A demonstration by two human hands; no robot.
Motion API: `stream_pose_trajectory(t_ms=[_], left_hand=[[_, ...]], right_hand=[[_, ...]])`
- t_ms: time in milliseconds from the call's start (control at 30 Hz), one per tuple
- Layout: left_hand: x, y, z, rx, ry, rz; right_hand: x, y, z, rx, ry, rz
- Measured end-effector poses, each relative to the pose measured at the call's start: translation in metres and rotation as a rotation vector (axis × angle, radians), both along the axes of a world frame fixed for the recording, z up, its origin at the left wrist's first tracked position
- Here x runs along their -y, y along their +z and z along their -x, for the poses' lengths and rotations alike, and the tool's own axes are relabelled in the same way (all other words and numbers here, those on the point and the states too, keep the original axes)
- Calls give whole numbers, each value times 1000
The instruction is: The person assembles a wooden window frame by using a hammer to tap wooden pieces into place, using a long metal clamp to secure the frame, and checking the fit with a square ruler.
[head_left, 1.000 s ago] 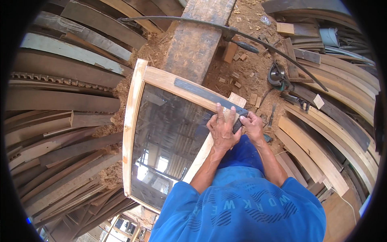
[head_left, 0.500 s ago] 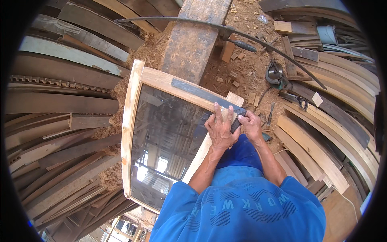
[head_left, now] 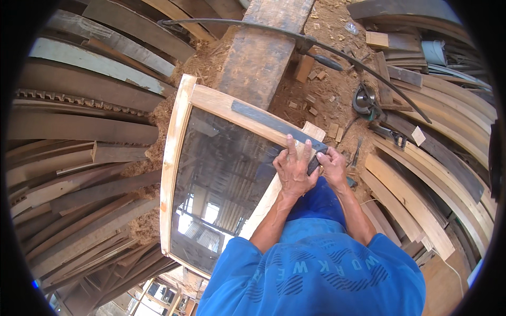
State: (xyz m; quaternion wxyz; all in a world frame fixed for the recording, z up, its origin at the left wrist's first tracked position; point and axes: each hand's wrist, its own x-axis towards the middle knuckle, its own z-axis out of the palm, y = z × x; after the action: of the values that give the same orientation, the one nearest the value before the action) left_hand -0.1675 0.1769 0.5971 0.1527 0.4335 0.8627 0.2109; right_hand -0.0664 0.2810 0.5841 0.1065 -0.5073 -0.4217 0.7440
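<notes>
A wooden frame with a dark, reflective glass panel lies in front of me, its pale wooden left side jutting past the top corner. Along its far rail rests the grey blade of a try square, whose dark stock lies at the right corner under my hands. My left hand holds the square down, two fingers stretched over the blade and the thumb by the stock. Pinched at the stock's corner is my right hand; anything small between its fingertips is hidden.
A thick worn plank runs away beyond the frame, crossed by a long bar clamp. To the right lie a circular saw and stacked boards. More boards fill the left. Sawdust and offcuts cover the floor.
The whole view has shifted slightly, so the frame and hands sit a little further right and lower at the top. Both hands stay on the try square, which keeps its place on the rail.
</notes>
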Motion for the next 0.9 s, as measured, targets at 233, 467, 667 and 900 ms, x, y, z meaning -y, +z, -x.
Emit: stream_pose_trajectory(t_ms=[233,467,667,900], left_hand=[[0,2,0,-7,-11,-1],[-1,1,0,-19,-13,-1],[-2,2,-1,-27,-18,-10],[1,-2,-1,-88,-24,21]], right_hand=[[-3,-5,-3,15,39,21],[-4,-4,-3,-17,18,51],[-5,-8,-7,-38,28,52],[-9,2,-2,-43,77,30]])
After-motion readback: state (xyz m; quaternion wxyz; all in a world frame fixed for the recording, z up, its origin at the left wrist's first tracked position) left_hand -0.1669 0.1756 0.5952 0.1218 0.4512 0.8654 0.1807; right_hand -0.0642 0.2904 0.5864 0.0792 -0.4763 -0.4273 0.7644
